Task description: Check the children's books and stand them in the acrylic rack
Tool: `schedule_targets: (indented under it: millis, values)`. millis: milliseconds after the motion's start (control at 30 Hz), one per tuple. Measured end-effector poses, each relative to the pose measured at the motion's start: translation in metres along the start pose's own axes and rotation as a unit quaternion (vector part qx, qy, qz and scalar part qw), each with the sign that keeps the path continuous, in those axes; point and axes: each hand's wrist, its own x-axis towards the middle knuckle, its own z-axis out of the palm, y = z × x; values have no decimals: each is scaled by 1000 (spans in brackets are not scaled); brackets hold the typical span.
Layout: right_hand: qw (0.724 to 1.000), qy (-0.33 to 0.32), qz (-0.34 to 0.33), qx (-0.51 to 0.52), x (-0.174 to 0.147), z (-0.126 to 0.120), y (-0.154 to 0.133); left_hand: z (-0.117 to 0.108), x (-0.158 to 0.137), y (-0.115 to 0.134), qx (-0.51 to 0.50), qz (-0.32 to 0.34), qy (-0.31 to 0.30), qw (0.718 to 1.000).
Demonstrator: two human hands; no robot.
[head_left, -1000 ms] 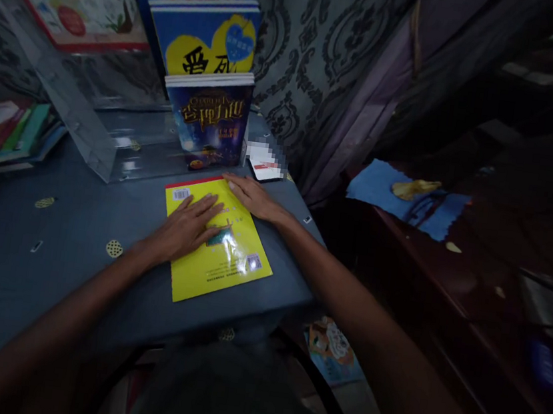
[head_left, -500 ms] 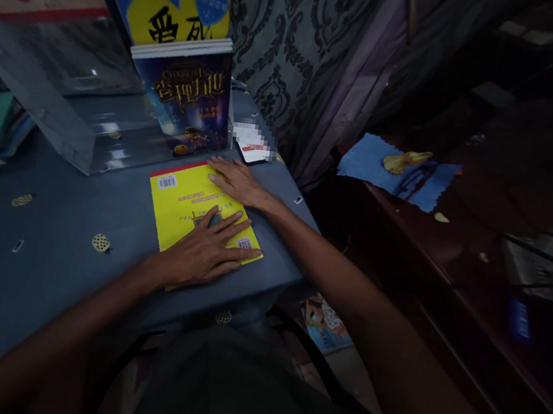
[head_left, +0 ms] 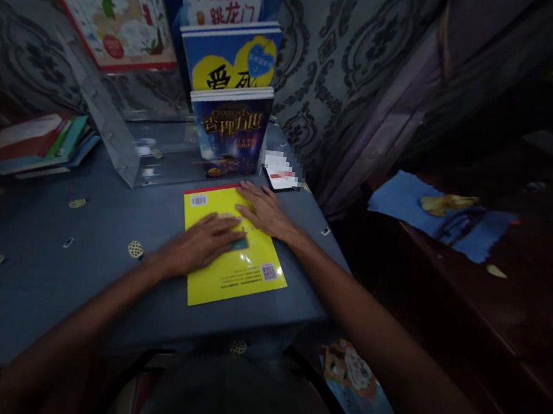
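Note:
A yellow book with a red spine strip, a barcode and a QR code lies flat on the cloth-covered table. My left hand rests across its middle, palm down with fingers stretched out, partly blurred. At the book's upper right, my right hand lies flat with its fingers extended over the top edge area. Neither hand grips anything. Parts of the cover print are hidden under both hands.
Behind the book, a clear acrylic stand holds several upright books, a dark-blue one in front. A phone lies right of it. Stacked books sit at left. Blue paper lies on a dark surface at right.
My left hand has slid up the yellow book from its lower part to the middle, uncovering the lower edge. The right hand stays near the top. The camera view has shifted.

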Motion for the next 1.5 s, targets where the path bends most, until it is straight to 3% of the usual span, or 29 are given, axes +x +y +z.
schedule_targets:
  millis: [133, 267, 467, 600, 733, 967, 1100, 1333, 1500]
  values:
    - [1000, -17, 10, -24, -2, -3, -3, -13, -21, -61, 13, -144, 108, 984]
    - [997, -10, -2, -73, 0, -5, -16, -20, -29, -88, -34, -156, 115, 980]
    - [983, -31, -165, -74, 26, 9, -63, -19, -29, -87, -51, -158, 122, 979]
    - [976, -36, -205, -63, 33, 19, -82, -20, -31, -86, -40, -168, 112, 979]
    - [973, -45, -222, -42, 10, 20, -89, -18, -31, -87, -32, -171, 111, 978]
    - [957, -75, -280, -9, -62, 23, -118, -17, -32, -89, -27, -180, 106, 978]
    - [956, -78, -282, 16, -86, 25, -130, -16, -32, -88, -21, -172, 105, 979]
    - [958, -95, -268, 46, -86, 15, -132, -16, -32, -82, -4, -181, 105, 978]
    - [970, -97, -199, 101, -86, 1, -122, -15, -33, -80, 6, -178, 107, 978]
